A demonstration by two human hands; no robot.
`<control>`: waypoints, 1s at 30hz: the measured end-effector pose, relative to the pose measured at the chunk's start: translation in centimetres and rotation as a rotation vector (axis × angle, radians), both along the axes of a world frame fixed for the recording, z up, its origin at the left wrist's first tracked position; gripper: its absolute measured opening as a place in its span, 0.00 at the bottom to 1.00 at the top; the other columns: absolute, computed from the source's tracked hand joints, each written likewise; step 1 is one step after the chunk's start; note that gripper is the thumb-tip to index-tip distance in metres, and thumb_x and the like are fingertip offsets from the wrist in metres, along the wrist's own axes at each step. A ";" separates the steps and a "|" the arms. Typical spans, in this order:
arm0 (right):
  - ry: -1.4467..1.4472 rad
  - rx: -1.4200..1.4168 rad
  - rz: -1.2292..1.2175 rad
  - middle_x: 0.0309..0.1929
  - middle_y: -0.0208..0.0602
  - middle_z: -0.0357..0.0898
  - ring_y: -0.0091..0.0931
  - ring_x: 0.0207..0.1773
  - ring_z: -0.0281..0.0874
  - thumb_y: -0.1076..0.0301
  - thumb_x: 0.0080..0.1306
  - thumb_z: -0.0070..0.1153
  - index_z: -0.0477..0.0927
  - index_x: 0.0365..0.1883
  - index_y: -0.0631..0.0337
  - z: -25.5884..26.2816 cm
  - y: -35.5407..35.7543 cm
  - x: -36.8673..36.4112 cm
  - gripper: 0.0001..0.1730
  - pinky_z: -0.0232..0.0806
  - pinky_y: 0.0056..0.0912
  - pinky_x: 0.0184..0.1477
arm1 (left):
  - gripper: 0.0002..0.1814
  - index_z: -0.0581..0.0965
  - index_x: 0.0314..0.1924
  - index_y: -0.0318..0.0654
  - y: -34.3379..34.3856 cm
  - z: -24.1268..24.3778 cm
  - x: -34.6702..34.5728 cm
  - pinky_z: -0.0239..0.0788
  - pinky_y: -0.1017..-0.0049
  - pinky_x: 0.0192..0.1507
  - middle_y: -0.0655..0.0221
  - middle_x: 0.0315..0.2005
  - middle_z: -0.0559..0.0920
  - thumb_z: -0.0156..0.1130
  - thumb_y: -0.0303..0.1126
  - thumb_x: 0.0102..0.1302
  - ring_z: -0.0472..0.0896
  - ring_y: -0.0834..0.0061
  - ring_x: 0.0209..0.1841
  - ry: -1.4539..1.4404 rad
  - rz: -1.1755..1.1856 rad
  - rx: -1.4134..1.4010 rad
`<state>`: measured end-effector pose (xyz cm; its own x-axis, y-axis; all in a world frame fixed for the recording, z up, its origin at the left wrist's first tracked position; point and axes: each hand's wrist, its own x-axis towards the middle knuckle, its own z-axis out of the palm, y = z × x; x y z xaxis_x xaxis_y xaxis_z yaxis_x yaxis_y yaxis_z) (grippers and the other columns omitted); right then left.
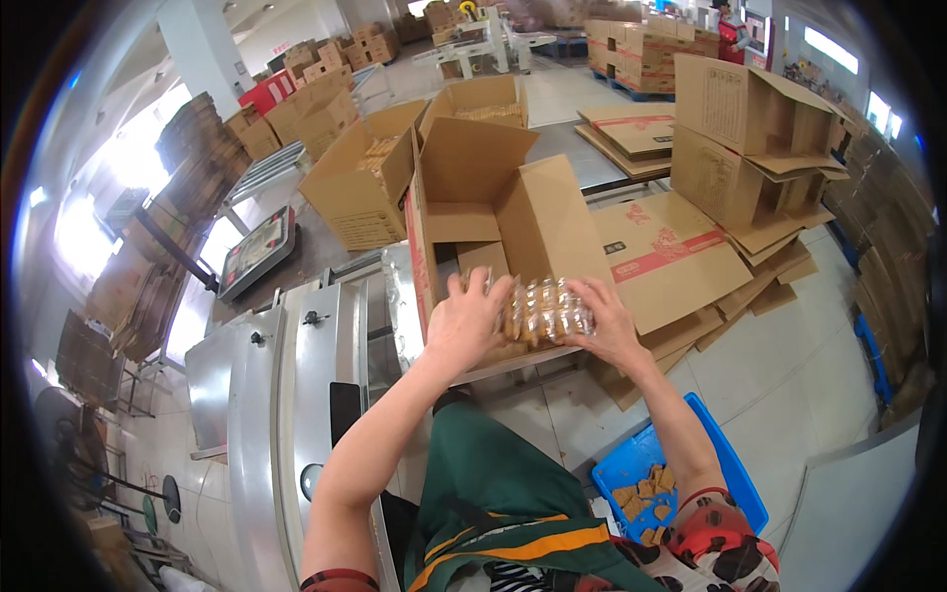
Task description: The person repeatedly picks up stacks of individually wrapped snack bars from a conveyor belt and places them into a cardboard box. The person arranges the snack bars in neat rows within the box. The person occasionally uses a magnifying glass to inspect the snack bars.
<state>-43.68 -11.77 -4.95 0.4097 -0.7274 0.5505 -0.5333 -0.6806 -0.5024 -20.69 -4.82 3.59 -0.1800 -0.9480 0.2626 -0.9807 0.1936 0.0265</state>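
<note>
Between my two hands is a row of clear-wrapped snack packets (544, 309), golden brown inside the shiny film. My left hand (467, 318) grips the row's left end, and my right hand (608, 325) presses on its right end. They hold it at the near side of an open cardboard carton (525, 214), whose flaps stand up. Part of the carton's bottom shows beyond my hands; its near inside is hidden by the packets and my hands.
Left of the carton stand a steel machine (318, 370) and a scale (255, 251). Another open carton (362, 185) holds packets. Flattened cartons (666, 259) lie at the right, below stacked boxes (710, 163). A blue bin (721, 459) with broken pieces sits on the floor. A person (731, 33) stands far off.
</note>
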 end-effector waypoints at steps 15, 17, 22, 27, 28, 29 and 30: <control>0.845 0.390 0.564 0.53 0.46 0.77 0.42 0.55 0.76 0.26 0.53 0.55 0.71 0.62 0.50 1.0 -9.1 17.8 0.47 0.68 0.44 0.55 | 0.58 0.54 0.72 0.44 -6.0 -11.9 16.9 0.56 0.58 0.68 0.51 0.69 0.56 0.77 0.43 0.44 0.60 0.49 0.69 0.131 0.215 0.974; 0.870 0.460 0.562 0.51 0.48 0.79 0.41 0.54 0.77 0.25 0.53 0.54 0.73 0.60 0.51 -1.7 -9.9 19.6 0.47 0.68 0.44 0.56 | 0.62 0.53 0.73 0.49 -6.3 -14.0 17.0 0.55 0.58 0.68 0.52 0.70 0.54 0.80 0.43 0.39 0.60 0.49 0.69 0.056 0.149 0.879; 0.804 0.546 0.507 0.51 0.50 0.80 0.41 0.55 0.77 0.26 0.55 0.53 0.74 0.59 0.52 -10.8 -10.5 20.5 0.45 0.67 0.45 0.58 | 0.59 0.59 0.69 0.50 -6.7 -18.6 15.4 0.55 0.40 0.61 0.56 0.62 0.68 0.81 0.43 0.36 0.60 0.48 0.67 -0.020 0.297 0.781; 0.726 0.339 0.495 0.59 0.50 0.72 0.46 0.59 0.72 0.36 0.60 0.56 0.66 0.64 0.56 -11.3 -9.1 20.8 0.43 0.65 0.45 0.60 | 0.53 0.65 0.64 0.48 -4.8 -17.5 16.7 0.61 0.45 0.57 0.58 0.56 0.74 0.81 0.46 0.35 0.66 0.51 0.62 0.018 0.242 0.691; 0.684 0.256 0.496 0.62 0.50 0.69 0.47 0.61 0.70 0.38 0.61 0.56 0.64 0.66 0.57 -11.4 -8.6 20.6 0.43 0.65 0.45 0.61 | 0.52 0.65 0.63 0.48 -4.9 -17.7 16.6 0.63 0.46 0.57 0.59 0.54 0.76 0.81 0.46 0.35 0.68 0.52 0.61 0.006 0.238 0.696; 0.663 0.265 0.474 0.62 0.50 0.69 0.48 0.60 0.70 0.40 0.60 0.57 0.63 0.66 0.57 -11.4 -8.5 20.6 0.43 0.65 0.46 0.60 | 0.52 0.66 0.63 0.48 -5.0 -17.9 16.5 0.64 0.47 0.56 0.60 0.53 0.77 0.81 0.47 0.35 0.70 0.53 0.60 -0.006 0.233 0.700; 0.645 0.283 0.454 0.62 0.50 0.69 0.49 0.60 0.70 0.41 0.60 0.58 0.62 0.66 0.58 -11.4 -8.2 20.3 0.44 0.66 0.46 0.59 | 0.51 0.67 0.62 0.48 -5.6 -18.8 16.8 0.66 0.51 0.54 0.62 0.48 0.80 0.80 0.49 0.35 0.73 0.56 0.56 -0.024 0.205 0.685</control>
<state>-23.38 -20.00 -16.40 0.8683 -0.4909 -0.0712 -0.4791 -0.7928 -0.3767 -3.94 -10.39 -15.24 0.0214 -0.9135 -0.4062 -0.9974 -0.0474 0.0541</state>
